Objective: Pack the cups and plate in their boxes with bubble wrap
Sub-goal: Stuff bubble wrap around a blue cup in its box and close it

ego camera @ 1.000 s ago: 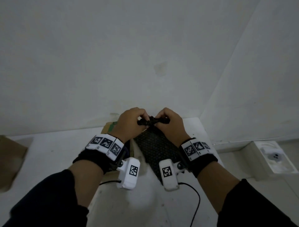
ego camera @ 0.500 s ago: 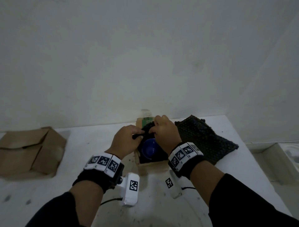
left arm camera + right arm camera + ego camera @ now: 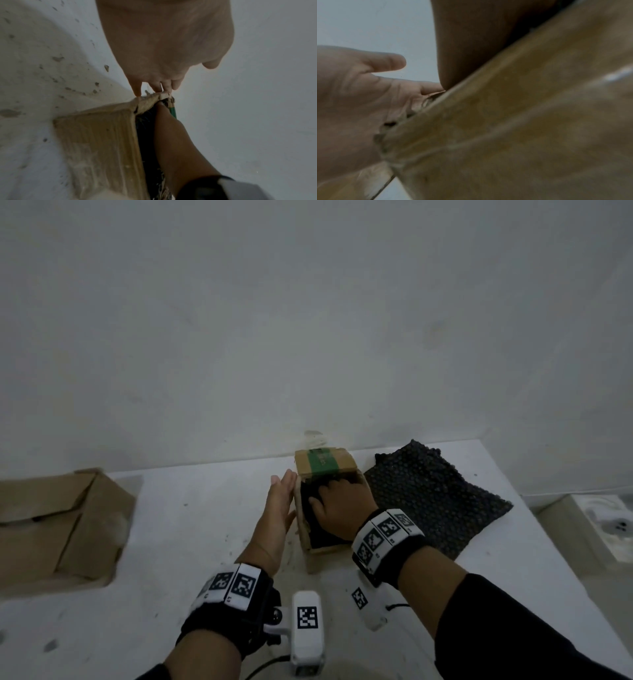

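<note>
Since half a second ago, left hand (image 3: 279,508) has let go, fingers now flat against small cardboard box (image 3: 327,465) on white table (image 3: 171,542). Right hand (image 3: 342,503) presses down on black bubble wrap (image 3: 310,508) inside; its finger grip is unclear.

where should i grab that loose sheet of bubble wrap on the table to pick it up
Pinch the bubble wrap at its near right corner, coming from the right. That corner points toward the table edge with bare surface around it, while the sheet's left edge lies close beside the box, where the right hand is busy.
</note>
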{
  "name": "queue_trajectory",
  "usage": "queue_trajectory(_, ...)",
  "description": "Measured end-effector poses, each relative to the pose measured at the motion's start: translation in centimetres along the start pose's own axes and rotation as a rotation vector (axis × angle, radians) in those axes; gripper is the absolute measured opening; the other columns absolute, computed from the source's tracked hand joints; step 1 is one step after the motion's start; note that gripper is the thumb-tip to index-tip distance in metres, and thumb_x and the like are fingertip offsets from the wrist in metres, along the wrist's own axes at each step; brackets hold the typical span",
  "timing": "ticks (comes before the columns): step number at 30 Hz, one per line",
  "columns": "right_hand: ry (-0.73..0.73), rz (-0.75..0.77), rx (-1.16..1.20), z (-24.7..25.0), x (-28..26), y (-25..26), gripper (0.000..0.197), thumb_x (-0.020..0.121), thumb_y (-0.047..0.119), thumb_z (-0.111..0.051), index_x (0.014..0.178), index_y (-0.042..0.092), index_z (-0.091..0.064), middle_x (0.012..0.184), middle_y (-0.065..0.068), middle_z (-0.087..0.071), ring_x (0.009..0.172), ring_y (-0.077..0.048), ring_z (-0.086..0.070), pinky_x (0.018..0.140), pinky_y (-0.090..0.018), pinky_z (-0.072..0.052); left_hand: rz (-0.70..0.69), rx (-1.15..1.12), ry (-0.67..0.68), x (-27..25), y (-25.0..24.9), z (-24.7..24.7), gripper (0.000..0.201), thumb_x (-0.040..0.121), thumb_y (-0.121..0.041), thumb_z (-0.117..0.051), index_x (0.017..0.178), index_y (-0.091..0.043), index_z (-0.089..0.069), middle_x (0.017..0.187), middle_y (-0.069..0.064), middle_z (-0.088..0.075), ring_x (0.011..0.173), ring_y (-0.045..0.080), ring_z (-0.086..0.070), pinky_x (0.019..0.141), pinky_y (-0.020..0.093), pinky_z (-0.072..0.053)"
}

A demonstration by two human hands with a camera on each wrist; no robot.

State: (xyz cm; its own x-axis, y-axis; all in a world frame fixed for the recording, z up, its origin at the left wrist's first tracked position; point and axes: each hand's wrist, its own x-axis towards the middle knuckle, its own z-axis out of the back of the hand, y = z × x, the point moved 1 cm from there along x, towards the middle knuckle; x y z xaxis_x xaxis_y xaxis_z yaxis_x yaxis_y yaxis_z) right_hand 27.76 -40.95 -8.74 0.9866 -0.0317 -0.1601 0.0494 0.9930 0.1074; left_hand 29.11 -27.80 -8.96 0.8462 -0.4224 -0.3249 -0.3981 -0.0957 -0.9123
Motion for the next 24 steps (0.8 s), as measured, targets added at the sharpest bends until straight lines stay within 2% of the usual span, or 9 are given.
queue_trajectory(2,0.040,-0.019,-0.013,0.2,0.7,0.4,0.051,0.097,0.043,-0.026,0.102,0.007,-0.063,0.107,-0.015,-0.063,0.097,-0.031,-0.058,0.085,-0.038,-0.043,0.023,-0.042,0.011,0.1,0.1,0.1,0.058,0.094,-0.059,-0.012,0.143,-0.033,-0.029,0.150,-0.015,-0.030,0.137,0.005,-0.029,0.116,0.033,-0.021)
queue_trajectory(6,0.060,0.012,0.041,1.4,1.2,0.7,0.044,0.098,0.033,-0.032,0.079,0.007,-0.062,0.081,-0.010,-0.063,0.075,-0.026,-0.058,0.076,-0.029,-0.046,0.068,-0.169,0.017,0.3,-0.6,0.2,0.065,0.093,-0.061,-0.014,0.144,-0.024,-0.031,0.151,-0.005,-0.031,0.140,0.014,-0.026,0.112,0.036,-0.023)
queue_trajectory(8,-0.034,0.031,-0.010,1.9,0.6,0.6,0.032,0.097,0.026,-0.038,0.092,0.007,-0.063,0.096,-0.011,-0.065,0.086,-0.027,-0.060,0.076,-0.031,-0.043,0.095,-0.247,0.044,0.3,-0.7,0.2,0.066,0.093,-0.063,-0.014,0.145,-0.025,-0.029,0.152,-0.005,-0.030,0.141,0.013,-0.025,0.115,0.035,-0.018)
queue_trajectory(11,-0.134,0.118,0.048,1.7,-1.1,0.5,0.030,0.097,0.025,-0.039,0.113,0.009,-0.058,0.117,-0.010,-0.057,0.108,-0.027,-0.052,0.091,-0.037,-0.038,0.091,-0.185,0.047,0.3,-0.3,0.1,0.063,0.093,-0.061,-0.009,0.145,-0.030,-0.025,0.150,-0.011,-0.029,0.139,0.009,-0.026,0.117,0.032,-0.016)
queue_trajectory(14,-0.051,0.283,0.107,0.3,-2.2,0.3,0.048,0.096,0.030,-0.030,0.131,0.004,-0.049,0.135,-0.013,-0.051,0.128,-0.028,-0.041,0.109,-0.036,-0.024,0.056,-0.161,0.041,0.5,0.3,-0.1,0.061,0.093,-0.061,-0.011,0.143,-0.033,-0.029,0.149,-0.009,-0.034,0.135,0.010,-0.033,0.118,0.036,-0.018)
queue_trajectory(16,0.015,0.314,0.066,-0.6,-2.2,-0.1,0.059,0.091,0.037,-0.022,0.134,0.003,-0.046,0.140,-0.014,-0.047,0.134,-0.028,-0.034,0.114,-0.041,-0.019,0.037,-0.197,0.049,0.6,0.9,-0.4,0.060,0.093,-0.060,-0.012,0.144,-0.032,-0.029,0.150,-0.007,-0.034,0.136,0.011,-0.033,0.118,0.040,-0.017)
queue_trajectory(18,0.022,0.338,0.019,-0.8,-1.7,-0.2,0.066,0.086,0.042,-0.013,0.120,0.003,-0.055,0.127,-0.014,-0.054,0.123,-0.030,-0.044,0.108,-0.045,-0.029,0.026,-0.277,0.067,0.7,1.6,-0.6,0.059,0.095,-0.057,-0.013,0.145,-0.030,-0.027,0.152,-0.006,-0.030,0.139,0.012,-0.028,0.119,0.040,-0.016)
queue_trajectory(20,0.029,0.338,-0.011,-0.6,-1.2,0.1,0.071,0.078,0.044,-0.008,0.104,0.003,-0.060,0.110,-0.014,-0.059,0.104,-0.030,-0.051,0.092,-0.042,-0.037,0.009,-0.292,0.060,0.8,2.1,-0.9,0.058,0.096,-0.055,-0.013,0.146,-0.029,-0.025,0.153,-0.006,-0.027,0.140,0.012,-0.026,0.119,0.039,-0.017)
queue_trajectory(24,0.127,0.250,-0.019,-0.4,0.5,0.6,0.074,0.077,0.044,-0.006,0.112,0.003,-0.056,0.117,-0.015,-0.055,0.107,-0.028,-0.048,0.092,-0.039,-0.034,-0.021,-0.220,0.016,0.8,2.3,-1.3,0.056,0.096,-0.053,-0.012,0.147,-0.030,-0.022,0.154,-0.009,-0.023,0.141,0.009,-0.023,0.119,0.039,-0.016)
